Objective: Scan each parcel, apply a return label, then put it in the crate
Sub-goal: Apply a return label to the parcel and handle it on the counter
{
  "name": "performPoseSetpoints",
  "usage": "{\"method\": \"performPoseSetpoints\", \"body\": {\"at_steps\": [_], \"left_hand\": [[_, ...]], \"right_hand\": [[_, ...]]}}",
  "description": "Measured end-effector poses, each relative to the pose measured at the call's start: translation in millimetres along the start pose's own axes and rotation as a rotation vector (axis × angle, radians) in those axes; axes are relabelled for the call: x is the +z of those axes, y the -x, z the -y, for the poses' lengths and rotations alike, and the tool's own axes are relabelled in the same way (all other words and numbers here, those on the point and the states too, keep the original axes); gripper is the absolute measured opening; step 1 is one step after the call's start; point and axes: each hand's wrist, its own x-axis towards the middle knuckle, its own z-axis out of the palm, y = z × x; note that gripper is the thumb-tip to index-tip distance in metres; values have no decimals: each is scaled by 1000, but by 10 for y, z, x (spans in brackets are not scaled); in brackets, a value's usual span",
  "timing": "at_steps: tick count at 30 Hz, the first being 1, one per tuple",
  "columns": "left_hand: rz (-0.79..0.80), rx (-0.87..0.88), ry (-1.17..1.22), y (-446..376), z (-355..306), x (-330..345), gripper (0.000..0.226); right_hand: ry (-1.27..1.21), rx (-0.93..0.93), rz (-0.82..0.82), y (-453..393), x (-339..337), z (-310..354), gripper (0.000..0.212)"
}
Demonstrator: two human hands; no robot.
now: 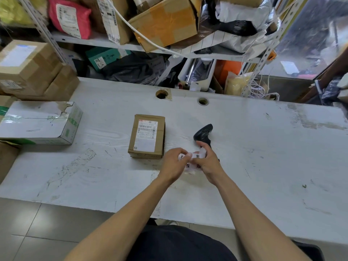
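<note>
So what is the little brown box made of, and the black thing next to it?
The little brown box looks like cardboard: matt brown, folded edges, with a white paper shipping label stuck on top. The black thing is a handheld scanner, probably hard plastic: its curved body has a slight sheen. The table looks like white-painted wood, scuffed, with grain showing.

**Background clutter around the tabletop**

We see a scuffed white tabletop (244,147) with two cable holes (162,94), a white-green carton (37,123) at left, and a metal shelf (98,41) behind, holding a pink mailer (68,16).
</note>
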Motion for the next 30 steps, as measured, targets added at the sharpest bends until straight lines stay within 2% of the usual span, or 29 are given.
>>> {"method": "performPoseSetpoints", "body": {"at_steps": [2,4,7,8,12,16,20,24,27,30], "left_hand": [[65,49,23,-11,-75,-23,22],[136,9,113,-60,-167,-60,25],[156,25,114,-163,-245,-125,5],[174,29,107,-186,-257,-155,1],[202,4,59,-251,-260,-246,12],[232,-25,77,-262,-273,-271,11],[217,-58,141,-271,-294,-307,13],[194,-108,131,-307,-269,-361,21],[169,-142,102,-304,-274,-385,19],[102,-131,27,-283,-328,-364,11]], "right_hand": [[60,-46,75,13,-34,73,71],[121,-86,131,28,-57,164,74],[162,-123,154,-2,-123,235,71],[151,-118,148,-21,-154,239,65],[126,-83,116,-34,-217,290,30],[176,-87,85,-25,-183,304,21],[204,-98,93,0,-150,316,17],[74,-86,21,19,-173,375,15],[-37,-73,-23,43,-181,421,14],[-76,-36,1,47,-150,457,10]]}}
